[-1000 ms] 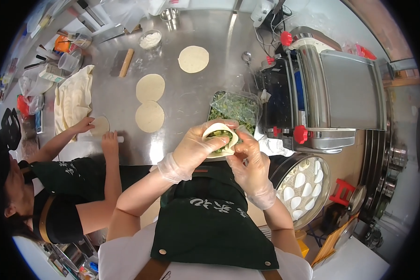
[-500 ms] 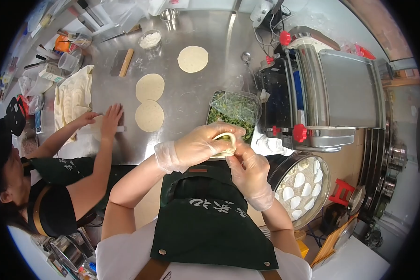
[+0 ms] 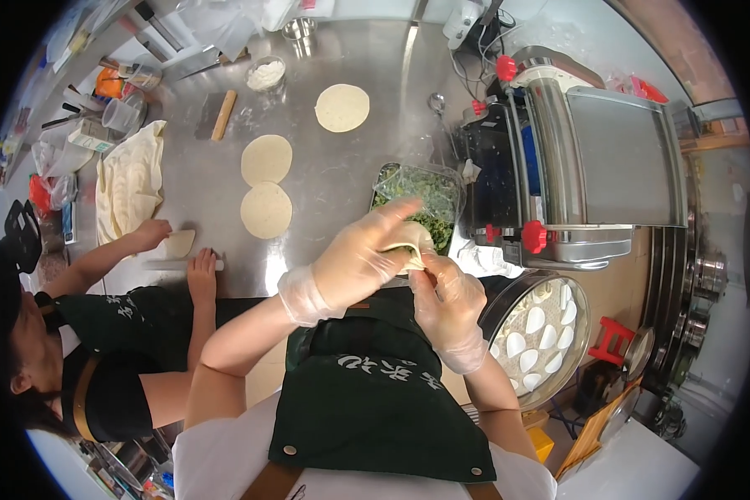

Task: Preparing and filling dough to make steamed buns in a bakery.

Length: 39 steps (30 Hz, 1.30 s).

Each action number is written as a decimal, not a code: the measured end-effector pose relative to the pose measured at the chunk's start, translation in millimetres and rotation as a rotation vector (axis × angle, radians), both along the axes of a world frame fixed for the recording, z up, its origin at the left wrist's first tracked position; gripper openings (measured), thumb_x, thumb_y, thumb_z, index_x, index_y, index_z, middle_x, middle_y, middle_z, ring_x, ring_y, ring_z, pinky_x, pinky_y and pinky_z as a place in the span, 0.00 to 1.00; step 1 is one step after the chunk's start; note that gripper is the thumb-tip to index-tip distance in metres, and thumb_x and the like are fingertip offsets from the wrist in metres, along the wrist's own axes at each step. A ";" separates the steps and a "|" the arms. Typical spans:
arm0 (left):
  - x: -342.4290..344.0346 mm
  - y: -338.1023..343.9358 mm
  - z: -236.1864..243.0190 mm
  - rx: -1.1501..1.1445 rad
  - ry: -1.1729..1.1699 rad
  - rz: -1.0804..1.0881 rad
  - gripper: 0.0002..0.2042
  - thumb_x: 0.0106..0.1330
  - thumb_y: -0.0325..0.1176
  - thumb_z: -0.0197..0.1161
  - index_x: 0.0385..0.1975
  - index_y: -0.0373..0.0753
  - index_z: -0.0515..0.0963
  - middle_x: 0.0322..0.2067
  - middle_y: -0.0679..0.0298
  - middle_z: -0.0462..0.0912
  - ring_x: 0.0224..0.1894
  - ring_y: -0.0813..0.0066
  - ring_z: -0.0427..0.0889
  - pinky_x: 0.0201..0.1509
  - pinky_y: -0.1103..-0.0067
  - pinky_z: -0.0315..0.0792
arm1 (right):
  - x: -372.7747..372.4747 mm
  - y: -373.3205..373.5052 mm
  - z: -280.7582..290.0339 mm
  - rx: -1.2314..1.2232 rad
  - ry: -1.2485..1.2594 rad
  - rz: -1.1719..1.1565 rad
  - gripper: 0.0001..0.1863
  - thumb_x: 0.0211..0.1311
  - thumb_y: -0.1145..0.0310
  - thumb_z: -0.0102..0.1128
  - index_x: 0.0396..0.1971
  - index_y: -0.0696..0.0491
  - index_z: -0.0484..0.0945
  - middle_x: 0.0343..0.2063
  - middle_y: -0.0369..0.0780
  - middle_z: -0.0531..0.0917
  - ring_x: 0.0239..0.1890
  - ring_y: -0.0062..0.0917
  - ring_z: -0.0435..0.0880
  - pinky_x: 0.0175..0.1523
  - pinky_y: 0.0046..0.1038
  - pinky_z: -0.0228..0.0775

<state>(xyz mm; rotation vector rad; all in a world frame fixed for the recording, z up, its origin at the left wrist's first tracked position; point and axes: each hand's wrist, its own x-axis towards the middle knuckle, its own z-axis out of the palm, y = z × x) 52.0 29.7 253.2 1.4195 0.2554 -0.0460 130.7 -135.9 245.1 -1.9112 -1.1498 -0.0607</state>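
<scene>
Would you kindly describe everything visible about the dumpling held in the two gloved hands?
The dumpling is pale, soft-looking dough, folded over, its filling hidden. It sits between the left hand, which cups it, and the right hand, which pinches its edge. Both hands wear thin clear gloves. It hovers just in front of the tray of chopped greens.

Dumpling (image 3: 408, 244): green filling visible in the open wrapper 1.0 s ago, now enclosed, only pale dough showing between left hand (image 3: 360, 262) and right hand (image 3: 448, 302), which have closed in on the fold. Co-worker's hand (image 3: 202, 271), lifted over the table (image 3: 342, 179) 0.5 s ago, now rests on the rolling pin (image 3: 183, 264).
</scene>
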 end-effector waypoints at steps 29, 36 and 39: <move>0.4 -46.3 -19.8 -0.295 -0.190 0.433 0.27 0.65 0.18 0.56 0.65 0.38 0.67 0.65 0.56 0.68 0.66 0.67 0.67 0.67 0.72 0.65 | -9.8 8.4 -12.3 0.177 0.081 -0.125 0.15 0.53 0.82 0.67 0.42 0.58 0.78 0.27 0.44 0.84 0.23 0.33 0.85 0.27 0.29 0.76; 5.8 -44.1 -25.9 0.056 -0.382 0.445 0.21 0.67 0.24 0.59 0.61 0.38 0.72 0.64 0.60 0.69 0.68 0.67 0.64 0.70 0.71 0.61 | -7.8 8.3 -8.6 -0.023 0.089 -0.139 0.19 0.51 0.81 0.67 0.46 0.58 0.76 0.25 0.44 0.82 0.19 0.35 0.82 0.24 0.31 0.74; 1.7 -36.0 -16.4 0.037 -0.223 0.354 0.21 0.68 0.25 0.58 0.61 0.38 0.72 0.65 0.58 0.66 0.67 0.66 0.65 0.69 0.71 0.62 | -2.1 6.6 -9.2 0.038 -0.123 -0.076 0.20 0.51 0.81 0.67 0.46 0.59 0.76 0.24 0.44 0.82 0.18 0.35 0.82 0.24 0.30 0.74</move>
